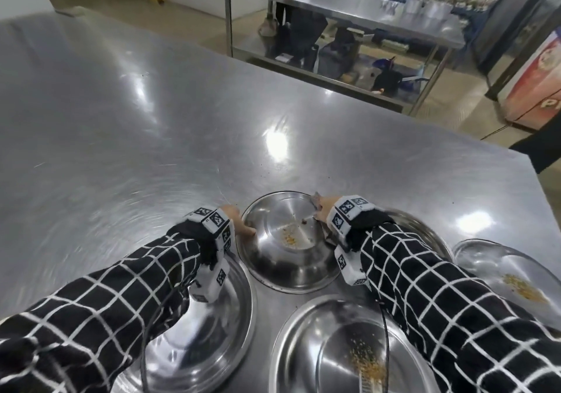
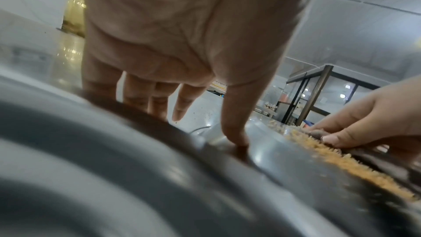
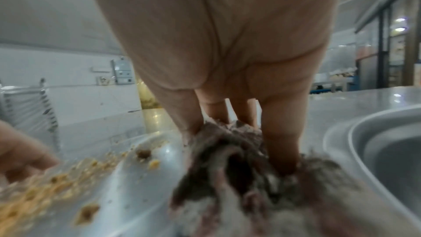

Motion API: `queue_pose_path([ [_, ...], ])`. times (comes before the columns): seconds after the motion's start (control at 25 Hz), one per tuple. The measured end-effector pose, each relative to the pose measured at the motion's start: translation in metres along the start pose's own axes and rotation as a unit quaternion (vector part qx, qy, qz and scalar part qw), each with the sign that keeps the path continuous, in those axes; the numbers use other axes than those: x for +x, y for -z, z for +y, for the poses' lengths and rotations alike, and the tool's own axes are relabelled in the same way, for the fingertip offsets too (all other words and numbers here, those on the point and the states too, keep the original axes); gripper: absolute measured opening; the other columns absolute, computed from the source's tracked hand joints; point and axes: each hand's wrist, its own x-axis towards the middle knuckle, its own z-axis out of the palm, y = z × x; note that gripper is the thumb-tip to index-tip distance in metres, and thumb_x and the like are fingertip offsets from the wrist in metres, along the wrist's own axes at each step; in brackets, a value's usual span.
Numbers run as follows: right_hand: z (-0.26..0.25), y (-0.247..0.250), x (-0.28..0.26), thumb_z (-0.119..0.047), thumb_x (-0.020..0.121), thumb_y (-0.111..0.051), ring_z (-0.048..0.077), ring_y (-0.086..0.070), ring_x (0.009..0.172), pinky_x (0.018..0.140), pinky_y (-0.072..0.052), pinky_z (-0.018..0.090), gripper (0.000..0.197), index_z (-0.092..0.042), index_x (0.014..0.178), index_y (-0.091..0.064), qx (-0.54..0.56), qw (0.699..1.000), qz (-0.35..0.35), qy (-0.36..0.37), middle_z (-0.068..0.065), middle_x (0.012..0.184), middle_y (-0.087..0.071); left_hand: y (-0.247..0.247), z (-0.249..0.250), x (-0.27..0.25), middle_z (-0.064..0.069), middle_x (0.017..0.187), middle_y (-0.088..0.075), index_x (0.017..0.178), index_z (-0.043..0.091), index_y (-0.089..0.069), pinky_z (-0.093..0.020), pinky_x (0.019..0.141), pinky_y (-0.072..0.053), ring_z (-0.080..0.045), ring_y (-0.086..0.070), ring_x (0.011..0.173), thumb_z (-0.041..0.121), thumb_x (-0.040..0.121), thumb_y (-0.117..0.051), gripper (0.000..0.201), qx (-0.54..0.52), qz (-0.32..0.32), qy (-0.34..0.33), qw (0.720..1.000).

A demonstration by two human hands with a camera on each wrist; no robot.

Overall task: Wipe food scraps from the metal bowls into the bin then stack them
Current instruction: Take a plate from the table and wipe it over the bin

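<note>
A metal bowl (image 1: 288,259) sits mid-table, tilted toward me, with yellow food scraps (image 1: 290,239) on its bottom. My left hand (image 1: 241,224) grips its left rim; in the left wrist view the thumb (image 2: 234,132) presses inside the rim and the fingers reach down outside it. My right hand (image 1: 320,210) holds a grey cloth (image 3: 239,168) against the bowl's right inner side, fingers dug into the cloth, next to the crumbs (image 3: 34,197). No bin is in view.
Other metal bowls lie around: one under my left forearm (image 1: 212,316), one nearest me with scraps (image 1: 334,347), one at the right with scraps (image 1: 485,259), one behind my right arm (image 1: 425,231). The steel table (image 1: 151,119) stretches far ahead. A shelf table (image 1: 334,7) stands beyond.
</note>
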Motion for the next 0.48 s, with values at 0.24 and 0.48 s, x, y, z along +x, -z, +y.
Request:
queue_pose_path([
  [0.24,0.013,-0.012,0.014,-0.045,0.095,-0.047,0.028,-0.054,0.113,0.094,-0.041,0.033,0.054,-0.010,0.135,-0.042,0.112,0.992,0.013,-0.048,0.012,0.126,-0.057,-0.008,-0.017,0.021,-0.007,0.084,-0.062,0.111,-0.003,-0.062,-0.027,0.067,-0.044,-0.028,-0.062,0.096,0.044,0.083,-0.068,0.055,-0.159,0.005,0.028,0.987],
  [0.48,0.021,-0.022,0.013,-0.044,0.095,-0.047,0.027,-0.060,0.100,0.087,-0.047,0.032,0.048,-0.010,0.128,-0.053,0.227,0.970,0.070,-0.058,0.012,0.112,-0.064,-0.015,-0.022,0.028,-0.012,0.084,-0.068,0.089,0.005,-0.064,-0.032,0.069,-0.053,-0.025,-0.065,0.075,0.062,0.067,-0.074,0.062,-0.416,-0.024,0.033,0.908],
])
